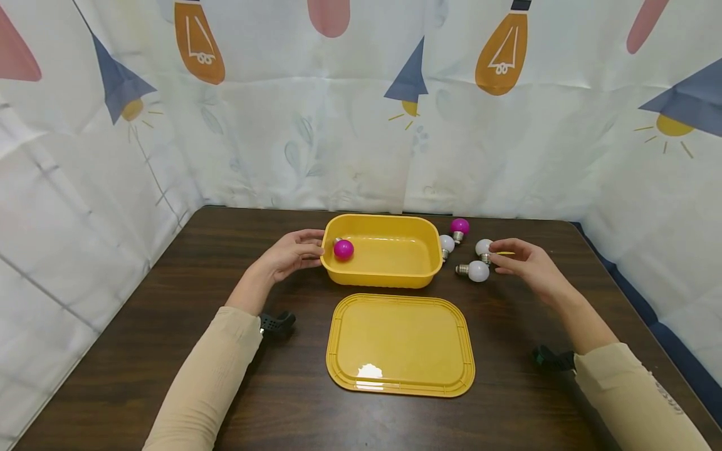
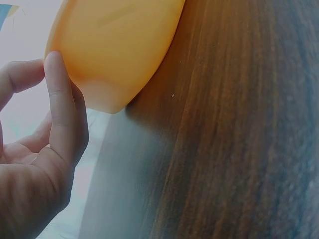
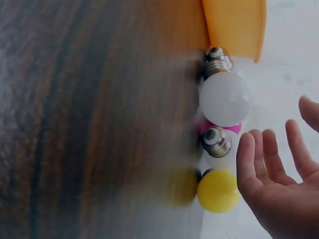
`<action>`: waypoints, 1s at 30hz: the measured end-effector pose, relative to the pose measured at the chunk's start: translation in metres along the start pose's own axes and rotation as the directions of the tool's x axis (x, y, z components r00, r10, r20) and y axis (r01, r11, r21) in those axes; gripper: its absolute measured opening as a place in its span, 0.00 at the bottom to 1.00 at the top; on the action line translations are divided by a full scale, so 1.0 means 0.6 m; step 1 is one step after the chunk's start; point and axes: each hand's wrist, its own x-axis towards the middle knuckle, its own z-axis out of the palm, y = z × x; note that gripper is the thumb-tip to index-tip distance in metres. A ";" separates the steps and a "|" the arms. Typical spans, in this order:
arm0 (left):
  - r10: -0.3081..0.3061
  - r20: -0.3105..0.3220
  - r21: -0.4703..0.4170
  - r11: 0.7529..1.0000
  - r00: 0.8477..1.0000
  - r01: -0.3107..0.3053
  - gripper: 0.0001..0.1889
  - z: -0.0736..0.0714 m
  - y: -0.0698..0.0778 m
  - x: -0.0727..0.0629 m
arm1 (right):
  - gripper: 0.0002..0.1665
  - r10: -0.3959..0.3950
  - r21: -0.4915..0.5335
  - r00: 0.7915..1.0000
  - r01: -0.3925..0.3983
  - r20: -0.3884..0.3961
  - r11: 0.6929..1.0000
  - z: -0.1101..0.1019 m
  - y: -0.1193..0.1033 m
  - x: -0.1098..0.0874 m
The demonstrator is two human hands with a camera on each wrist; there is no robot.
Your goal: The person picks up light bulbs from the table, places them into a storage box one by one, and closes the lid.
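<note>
A yellow plastic tub [image 1: 381,279] stands near the table's back edge. One magenta light bulb [image 1: 343,250] lies at its left end. My left hand [image 1: 293,254] touches that end, fingertips at the rim and outer wall in the left wrist view. To the right of the tub, my right hand [image 1: 524,263] hovers with fingers and thumb apart beside a yellow bulb [image 3: 219,191], mostly hidden in the head view. By the fingertips lie a white bulb [image 1: 482,247] and another white bulb [image 1: 479,271], its metal base pointing left.
In front of the tub, a flat yellow lid [image 1: 402,344] lies on the dark wooden table [image 1: 293,401]. Close to the tub's right end are a white bulb [image 1: 447,243] and a magenta bulb [image 1: 460,225]. A patterned cloth [image 1: 350,144] hangs behind the table.
</note>
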 end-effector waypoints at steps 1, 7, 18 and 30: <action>0.000 0.000 0.000 1.000 1.000 0.000 0.31 0.000 0.000 0.000 | 0.31 0.007 -0.001 1.000 -0.007 0.004 1.000 0.000 0.001 0.000; 0.003 -0.004 0.004 1.000 1.000 -0.003 0.30 -0.001 -0.001 0.000 | 0.33 0.029 -0.021 0.999 -0.028 0.033 0.999 0.002 0.006 0.001; -0.006 -0.007 0.003 1.000 1.000 0.006 0.30 0.000 0.001 0.001 | 0.33 0.033 -0.029 0.998 -0.032 0.050 0.999 0.005 0.013 0.005; -0.018 -0.003 -0.008 1.000 1.000 0.018 0.31 0.005 0.005 -0.002 | 0.34 0.059 -0.052 0.995 -0.055 0.075 0.997 0.009 0.014 0.003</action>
